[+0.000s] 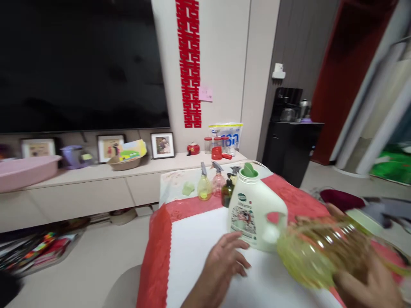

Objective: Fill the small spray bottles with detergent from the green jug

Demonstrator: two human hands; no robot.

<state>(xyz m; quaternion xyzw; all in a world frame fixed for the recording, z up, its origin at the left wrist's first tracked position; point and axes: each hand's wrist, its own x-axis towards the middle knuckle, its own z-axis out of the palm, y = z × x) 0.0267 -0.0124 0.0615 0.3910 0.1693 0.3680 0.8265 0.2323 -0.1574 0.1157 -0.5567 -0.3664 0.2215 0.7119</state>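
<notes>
On the white sheet stands a pale green detergent jug with a label and a green top. My left hand is just in front of it, fingers apart and holding nothing. At the right, my right hand grips a yellow see-through plastic container, tilted on its side and smeared by motion. A pale green lid-like piece shows near its far end. Behind the jug are a yellow spray bottle, a pink spray bottle and a dark green pump bottle.
A red cloth covers the table under the sheet. A crumpled green piece lies at the back left. Red-lidded jars and a red teapot stand on the long cabinet below a television.
</notes>
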